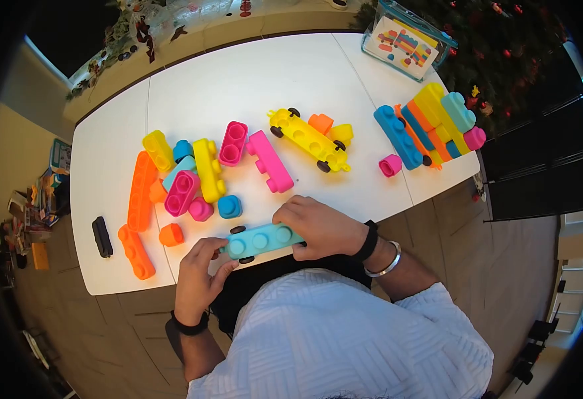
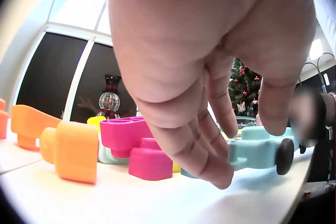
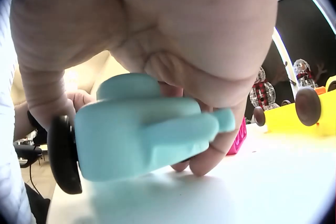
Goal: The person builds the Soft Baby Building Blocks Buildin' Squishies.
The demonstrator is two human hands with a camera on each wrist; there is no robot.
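Observation:
A light blue wheeled base (image 1: pixel 259 240) with round studs and black wheels lies near the table's front edge, between both hands. My left hand (image 1: pixel 198 272) has its thumb and fingers at the base's left end, around the small connector there. Over the right end arches my right hand (image 1: pixel 315 228), thumb on the near side and fingers on the far side. In the right wrist view the base (image 3: pixel 139 140) shows its end connector and one black wheel, under my right palm (image 3: pixel 173 40). The left wrist view shows my left fingertips beside the base (image 2: pixel 254 153).
Loose pink, yellow, orange and blue blocks lie left and centre, with a yellow wheeled base (image 1: pixel 308 141) beyond. A built block group (image 1: pixel 431 126) stands right, beside a pink block (image 1: pixel 390 165). A clear case (image 1: pixel 404 43) is at the back; a black piece (image 1: pixel 102 237) lies far left.

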